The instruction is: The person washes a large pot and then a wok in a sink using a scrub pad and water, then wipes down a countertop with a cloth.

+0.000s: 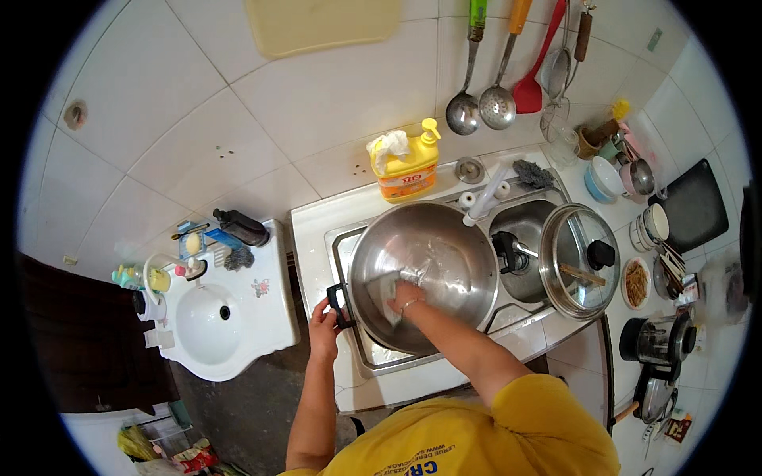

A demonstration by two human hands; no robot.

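A wide stainless steel wok [444,246] rests over the left basin of the sink. My left hand [324,327] grips its black side handle [340,306], fingers curled at the handle's outer side. Inside the wok, my right hand [408,297] presses a pale, whitish cloth [388,295] against the lower left of the inner wall. The cloth is partly hidden under the fingers. Wet, shiny patches show on the wok's bottom. A second black handle [506,252] sticks out at the wok's right side, over the other basin.
A white faucet [482,200] reaches over the sink's back. Behind stands a yellow pump bottle [406,170]. On the right lie a glass-lidded pot [583,258], bowls [605,179] and a plate of food [636,283]. Ladles [463,111] hang on the wall; a white washbasin [208,321] stands left.
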